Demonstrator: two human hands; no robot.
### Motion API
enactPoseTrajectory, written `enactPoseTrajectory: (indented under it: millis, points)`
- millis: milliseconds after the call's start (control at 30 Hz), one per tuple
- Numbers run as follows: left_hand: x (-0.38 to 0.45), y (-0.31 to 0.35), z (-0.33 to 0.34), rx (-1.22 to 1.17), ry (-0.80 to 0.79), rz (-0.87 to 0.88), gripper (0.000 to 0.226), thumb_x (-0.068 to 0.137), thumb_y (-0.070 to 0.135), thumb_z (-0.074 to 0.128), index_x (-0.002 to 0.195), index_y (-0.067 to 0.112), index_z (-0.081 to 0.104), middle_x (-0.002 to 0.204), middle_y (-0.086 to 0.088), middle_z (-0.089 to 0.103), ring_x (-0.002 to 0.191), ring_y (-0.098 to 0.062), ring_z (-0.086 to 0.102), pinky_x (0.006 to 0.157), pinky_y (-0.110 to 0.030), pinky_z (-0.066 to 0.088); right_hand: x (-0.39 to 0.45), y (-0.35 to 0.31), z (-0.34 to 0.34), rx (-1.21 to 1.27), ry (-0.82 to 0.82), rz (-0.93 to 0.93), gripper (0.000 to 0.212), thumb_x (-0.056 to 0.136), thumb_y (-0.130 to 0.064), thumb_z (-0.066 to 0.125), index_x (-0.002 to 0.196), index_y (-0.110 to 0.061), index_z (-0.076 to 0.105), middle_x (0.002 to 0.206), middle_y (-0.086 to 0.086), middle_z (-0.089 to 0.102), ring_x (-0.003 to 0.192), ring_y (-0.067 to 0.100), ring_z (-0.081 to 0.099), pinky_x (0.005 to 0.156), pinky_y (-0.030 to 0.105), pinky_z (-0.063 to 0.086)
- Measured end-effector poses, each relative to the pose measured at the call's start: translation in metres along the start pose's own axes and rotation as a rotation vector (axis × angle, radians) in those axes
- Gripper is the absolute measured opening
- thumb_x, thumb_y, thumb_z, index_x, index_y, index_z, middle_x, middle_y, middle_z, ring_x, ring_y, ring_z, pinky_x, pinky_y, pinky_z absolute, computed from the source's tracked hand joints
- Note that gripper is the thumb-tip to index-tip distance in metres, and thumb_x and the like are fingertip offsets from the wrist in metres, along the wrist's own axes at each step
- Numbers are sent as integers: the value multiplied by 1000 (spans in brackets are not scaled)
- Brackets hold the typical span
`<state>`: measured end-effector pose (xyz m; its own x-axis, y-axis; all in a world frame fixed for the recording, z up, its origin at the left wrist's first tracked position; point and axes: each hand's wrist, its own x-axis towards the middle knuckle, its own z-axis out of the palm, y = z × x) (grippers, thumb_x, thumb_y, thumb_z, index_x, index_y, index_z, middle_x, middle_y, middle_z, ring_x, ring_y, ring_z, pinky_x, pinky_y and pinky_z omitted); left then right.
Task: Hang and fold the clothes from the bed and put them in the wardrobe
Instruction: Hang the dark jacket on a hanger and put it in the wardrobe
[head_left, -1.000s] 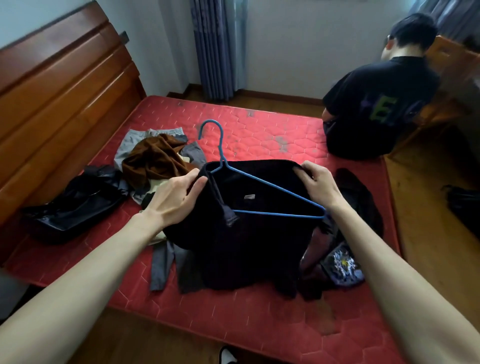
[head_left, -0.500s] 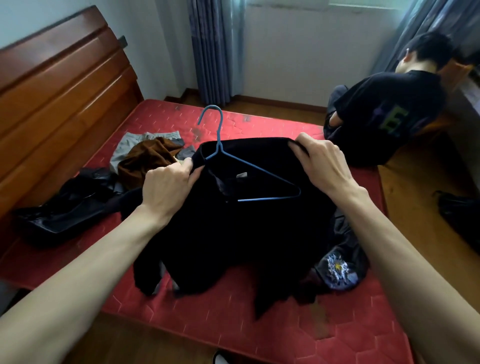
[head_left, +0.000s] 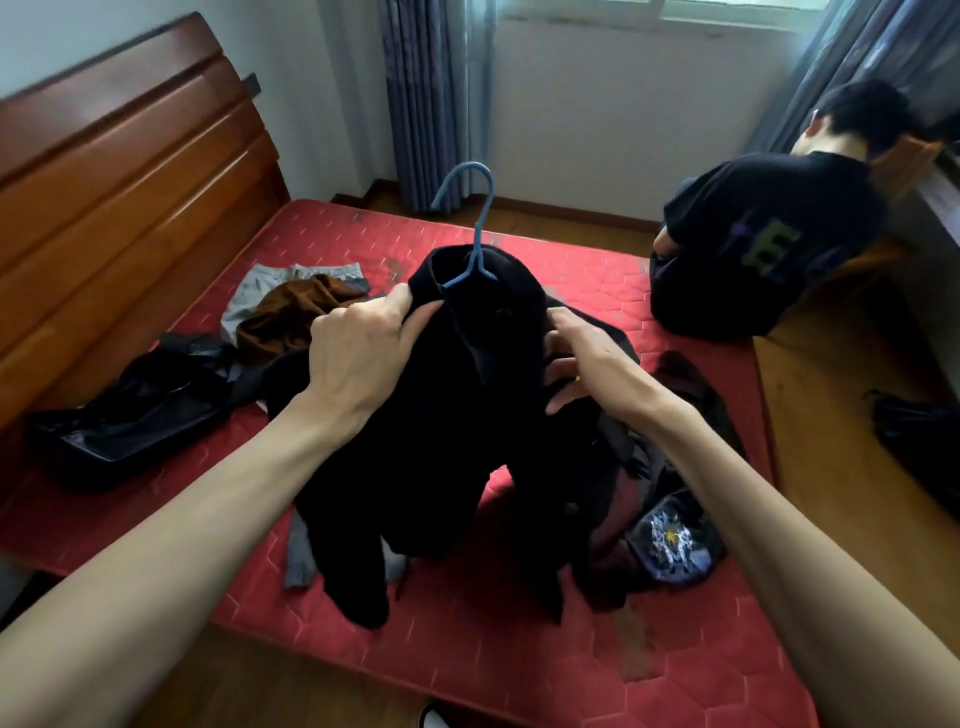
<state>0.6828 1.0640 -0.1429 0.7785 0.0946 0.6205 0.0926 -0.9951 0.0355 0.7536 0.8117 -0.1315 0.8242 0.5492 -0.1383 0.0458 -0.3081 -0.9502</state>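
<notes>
Black jacket (head_left: 467, 415) hangs on the blue hanger (head_left: 470, 234) above the red mattress (head_left: 519, 639), its hem and one sleeve trailing down to it. My left hand (head_left: 358, 358) pinches the collar between thumb and curled fingers (head_left: 400, 301). My right hand (head_left: 576, 358) curls its fingers into the jacket's front edge. Brown and grey clothes (head_left: 296, 306) lie heaped near the wooden headboard (head_left: 119, 171), a printed dark garment (head_left: 670, 540) under my right forearm.

A wooden headboard (head_left: 119, 171) stands against the white wall (head_left: 597, 119). Right of it hang grey-blue curtains (head_left: 426, 98), then a window (head_left: 727, 8). Wooden floor (head_left: 841, 447) runs alongside.
</notes>
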Motion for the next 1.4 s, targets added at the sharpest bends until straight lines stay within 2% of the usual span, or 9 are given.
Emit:
enactPoseTrajectory:
  millis: [67,133,300,467,667,967,1167,1300,1400]
  points:
    - [-4,-5,0,-56,33,-3,50,104,55,44,88,11,60,60,-5,61,53,-36,64,47,-32,35,1,8,-9,8,41,-60,27,108,-16,37,109,-17,64,89,8,65,71,23,71,64,37,57]
    - [-7,-6,0,-102,56,15,50,105,54,45,84,10,58,57,-4,58,50,-34,62,46,-30,35,6,23,-18,-456,262,-277,14,95,-14,55,107,-18,61,92,-1,65,79,17,65,75,38,52]
    - [-7,-4,-4,-210,43,40,49,104,53,47,80,11,54,56,-1,54,47,-28,57,45,-33,39,22,35,-27,-1018,329,-514,54,94,-39,64,140,-17,49,133,5,50,120,26,46,105,41,37]
    - [-2,-15,-8,-306,-26,97,61,107,56,27,80,9,54,60,-7,57,55,-33,59,52,-39,44,25,27,-16,-794,153,-562,14,101,-17,59,100,-15,45,82,-1,60,68,28,56,61,37,38]
    - [17,-30,-15,-319,-45,103,47,106,47,34,94,8,57,68,-5,58,61,-29,59,58,-37,41,33,-11,-20,-583,230,-653,11,100,-12,66,109,-5,65,92,-4,70,77,5,65,72,31,53]
    - [100,-37,-59,-241,221,119,45,110,40,31,111,6,62,100,-12,61,91,-29,55,81,-42,39,33,-105,-51,-548,348,-729,9,102,-15,64,106,-7,66,78,-34,62,70,-10,56,69,7,38]
    - [91,-12,-63,-381,25,141,40,103,53,45,107,16,58,85,-2,69,78,-29,67,68,-43,51,27,-74,-36,-507,275,-629,6,101,-16,66,107,-17,66,85,-16,68,76,-10,59,72,28,50]
    - [69,-11,-54,-359,27,190,43,104,52,42,100,13,61,70,-4,66,63,-31,65,57,-45,51,16,-59,-26,-514,200,-547,38,99,-17,55,135,-27,50,96,-3,66,85,25,68,80,52,54]
    - [59,-3,-52,-373,64,222,36,105,45,48,99,12,62,70,1,65,57,-24,61,52,-38,48,8,-59,-12,-663,218,-608,51,102,-33,50,150,-35,36,96,-14,59,79,19,63,72,44,49]
